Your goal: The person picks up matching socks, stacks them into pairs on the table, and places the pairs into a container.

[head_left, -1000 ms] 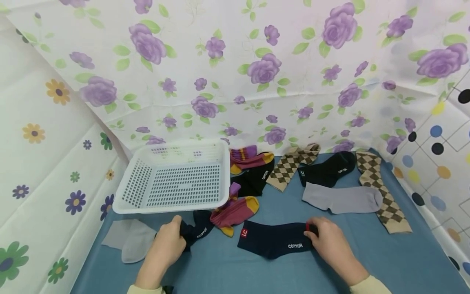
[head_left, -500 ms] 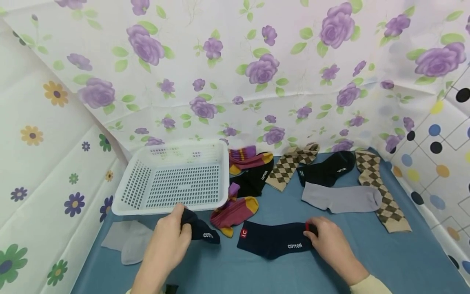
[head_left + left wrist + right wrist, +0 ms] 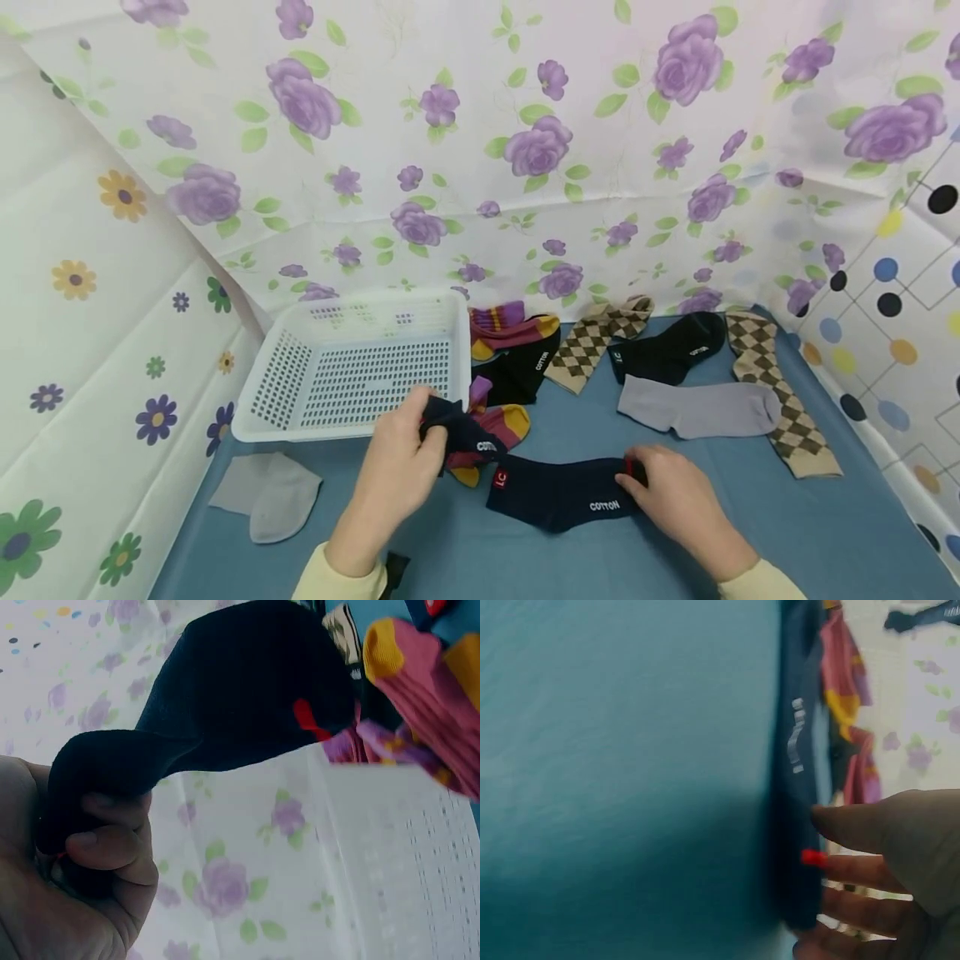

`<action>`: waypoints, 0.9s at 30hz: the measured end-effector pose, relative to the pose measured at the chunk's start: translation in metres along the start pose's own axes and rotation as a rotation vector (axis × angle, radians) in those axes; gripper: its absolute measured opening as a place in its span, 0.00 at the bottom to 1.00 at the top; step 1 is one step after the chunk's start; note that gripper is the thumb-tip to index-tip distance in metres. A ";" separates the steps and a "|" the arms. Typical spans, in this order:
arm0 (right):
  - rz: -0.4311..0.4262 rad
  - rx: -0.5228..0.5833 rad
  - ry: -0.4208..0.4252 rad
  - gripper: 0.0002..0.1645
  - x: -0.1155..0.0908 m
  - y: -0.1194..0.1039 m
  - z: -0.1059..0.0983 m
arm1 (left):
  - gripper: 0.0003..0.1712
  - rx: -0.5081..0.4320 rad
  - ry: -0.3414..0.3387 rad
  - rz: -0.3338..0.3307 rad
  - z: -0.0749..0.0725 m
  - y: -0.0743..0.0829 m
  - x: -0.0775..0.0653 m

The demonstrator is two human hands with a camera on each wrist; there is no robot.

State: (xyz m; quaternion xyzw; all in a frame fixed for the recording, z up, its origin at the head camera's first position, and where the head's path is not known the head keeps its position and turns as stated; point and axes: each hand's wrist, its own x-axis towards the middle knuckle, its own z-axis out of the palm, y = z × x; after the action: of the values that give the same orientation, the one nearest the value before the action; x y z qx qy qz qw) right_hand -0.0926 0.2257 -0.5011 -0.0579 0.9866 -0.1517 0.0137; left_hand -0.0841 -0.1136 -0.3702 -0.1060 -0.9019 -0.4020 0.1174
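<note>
My left hand (image 3: 399, 460) grips a dark navy sock (image 3: 465, 433) with white lettering, held up off the table. In the left wrist view that sock (image 3: 247, 690) hangs out past the curled fingers and shows a small red patch. A matching navy sock (image 3: 557, 493), marked COTTON and with a red label, lies flat before me. Its right end, where a bit of red shows, is pinched between the thumb and fingers of my right hand (image 3: 681, 504). Partly behind the lifted sock lies a pink sock (image 3: 514, 422) with yellow heel and toe.
A white plastic basket (image 3: 251, 417) stands at the back left. A folded grey sock (image 3: 281, 500) lies in front of it. To the right are a light grey sock (image 3: 697, 408), black socks (image 3: 667, 348) and argyle socks (image 3: 787, 404). Floral cloth (image 3: 487, 167) walls the back.
My left hand has picked the navy sock up from the table and carried it to the right, near the left end of the flat sock. The right hand stays in place.
</note>
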 end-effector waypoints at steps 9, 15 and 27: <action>-0.060 0.108 0.056 0.29 0.004 -0.018 -0.016 | 0.13 -0.054 -0.122 0.196 0.039 0.000 0.008; -0.100 0.188 0.036 0.38 0.006 -0.024 -0.018 | 0.12 -0.057 -0.207 0.216 0.063 -0.006 0.004; -0.161 0.216 -0.049 0.42 0.001 -0.025 -0.003 | 0.08 -0.206 -0.272 0.212 0.091 -0.011 -0.004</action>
State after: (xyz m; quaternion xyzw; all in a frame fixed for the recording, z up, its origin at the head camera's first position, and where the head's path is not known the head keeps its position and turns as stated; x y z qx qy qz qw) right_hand -0.0910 0.2025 -0.4906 -0.1386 0.9561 -0.2563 0.0317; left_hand -0.0948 -0.0531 -0.4378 -0.2650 -0.8474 -0.4594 0.0247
